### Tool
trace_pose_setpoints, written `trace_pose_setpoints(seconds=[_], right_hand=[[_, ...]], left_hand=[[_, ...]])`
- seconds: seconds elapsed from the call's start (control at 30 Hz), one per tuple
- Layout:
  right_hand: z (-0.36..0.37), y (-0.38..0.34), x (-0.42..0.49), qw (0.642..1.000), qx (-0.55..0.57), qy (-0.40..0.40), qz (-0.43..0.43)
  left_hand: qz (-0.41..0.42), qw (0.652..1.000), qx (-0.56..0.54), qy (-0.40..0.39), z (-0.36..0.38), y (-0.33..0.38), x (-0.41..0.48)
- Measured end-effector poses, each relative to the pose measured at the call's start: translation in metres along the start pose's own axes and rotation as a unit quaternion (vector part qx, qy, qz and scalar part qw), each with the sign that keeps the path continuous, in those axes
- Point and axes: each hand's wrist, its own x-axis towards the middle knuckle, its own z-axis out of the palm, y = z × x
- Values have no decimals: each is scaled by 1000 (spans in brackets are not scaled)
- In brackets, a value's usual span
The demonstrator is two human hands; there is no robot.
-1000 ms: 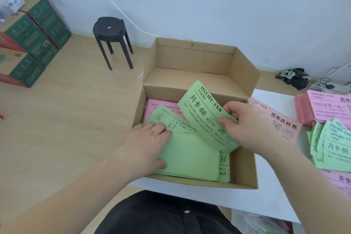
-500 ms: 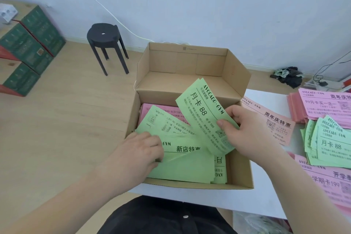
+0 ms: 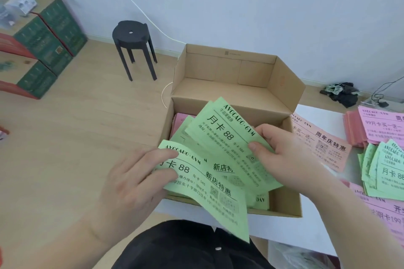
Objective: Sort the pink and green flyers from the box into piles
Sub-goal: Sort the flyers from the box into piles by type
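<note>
Soft, even daylight, bright with faint shadows and no glare; wide-angle bending at the edges; slight overall softness, blurrier far left.

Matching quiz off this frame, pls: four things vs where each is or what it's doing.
1 left hand
2 right hand
3 black stool
4 green pile

A on floor, left of box
B on table, far right
C grips nearest green flyer
D pinches fanned green flyers over box

Pairs: 1-C, 2-D, 3-A, 4-B
</note>
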Motion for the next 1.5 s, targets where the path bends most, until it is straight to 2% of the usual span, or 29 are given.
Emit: trace_pose_setpoints(seconds=[0.1,0.2,0.27,0.33,0.43,0.5,0.53,0.6,0.7,0.87,0.93,1.0,1.03,1.07,1.13,1.17,1.23,1.4,1.5], right_hand=[[0,-6,9,999,42,-6,32],[-7,-7,20,996,76,1,47],[-8,-9,25,995,84,-4,51],[-8,-10,29,994,98,-13,53],[-15,-17,31,989,132,-47,42],[-18,-22,32,983,166,-70,28],[-20,-24,32,980,182,-75,21],[-23,-25,31,969,230,-87,20],[-29,-22,32,961,254,-103,30],[-30,-23,31,964,238,-111,27],[-24,-22,32,980,182,-78,10],[-25,-13,35,999,42,3,8],[-27,-9,36,999,-32,35,8],[-30,-6,35,996,-77,51,6],[-31,0,33,994,-98,47,5],[-30,3,32,994,-105,40,8],[-24,8,30,992,-125,30,13],[-16,17,28,991,-132,33,17],[-17,23,27,992,-113,53,16]], left_hand=[[-4,999,-20,25,-4,-1,15],[-109,982,-149,38,-13,6,32],[-168,959,-228,13,-22,20,45],[-173,928,-329,-5,-32,34,60],[-174,878,-446,16,-40,45,89],[-225,847,-480,39,-34,41,105],[-247,843,-476,42,-28,37,112],[-271,876,-399,29,-12,32,117],[-238,909,-341,16,0,25,117],[-205,925,-320,12,14,18,123],[-214,933,-289,20,24,16,126],[-204,964,-166,43,30,7,120],[-201,971,-125,15,31,3,113],[-199,973,-106,-53,31,-1,105],[-184,942,-76,-271,35,-4,82],[-157,922,-30,-354,38,-5,72],[-85,907,52,-408,46,-4,60],[-95,931,85,-341,55,-2,60],[-59,952,78,-289,55,-4,55]])
